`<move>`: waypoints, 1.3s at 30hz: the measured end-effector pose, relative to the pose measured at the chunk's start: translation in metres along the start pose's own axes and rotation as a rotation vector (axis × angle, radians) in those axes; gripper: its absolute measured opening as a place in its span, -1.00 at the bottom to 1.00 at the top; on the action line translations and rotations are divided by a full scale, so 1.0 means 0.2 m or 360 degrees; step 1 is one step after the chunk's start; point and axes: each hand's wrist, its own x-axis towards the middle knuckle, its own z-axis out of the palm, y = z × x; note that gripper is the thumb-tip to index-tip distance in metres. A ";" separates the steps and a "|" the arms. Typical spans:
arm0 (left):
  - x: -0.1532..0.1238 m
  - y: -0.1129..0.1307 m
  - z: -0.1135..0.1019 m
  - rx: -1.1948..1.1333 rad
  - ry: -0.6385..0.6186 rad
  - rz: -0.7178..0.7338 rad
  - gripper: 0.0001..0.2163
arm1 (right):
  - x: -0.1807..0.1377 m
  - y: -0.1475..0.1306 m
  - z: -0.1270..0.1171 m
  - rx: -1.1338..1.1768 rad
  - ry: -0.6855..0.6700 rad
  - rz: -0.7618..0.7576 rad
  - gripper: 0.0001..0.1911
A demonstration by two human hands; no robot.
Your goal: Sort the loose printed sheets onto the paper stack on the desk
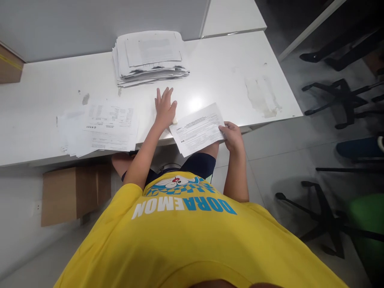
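My right hand (233,137) pinches the right edge of a few printed sheets of paper (199,129), thumb on top. These sheets lie tilted at the front edge of the desk and stick out over my lap. My left hand (164,108) is open with its fingers spread, just left of the sheets and over the desk. By its wrist a small cream-coloured object (175,121) shows partly; its kind I cannot make out. Beyond my left fingertips stands a thick stack of papers (153,54). Loose printed pages (111,126) lie overlapping to the left.
The white desk (222,80) has worn, stained patches on its right end. A cardboard box (69,196) sits beneath the desk, and another box (10,64) stands at the far left. Wheeled chair bases (330,216) and a person's dark shoes (312,57) are at the right.
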 end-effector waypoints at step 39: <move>-0.11 0.09 0.09 0.0678 -0.0302 0.0070 -0.44 | -0.06 0.05 0.14 -0.0011 0.0363 -0.0143 -0.82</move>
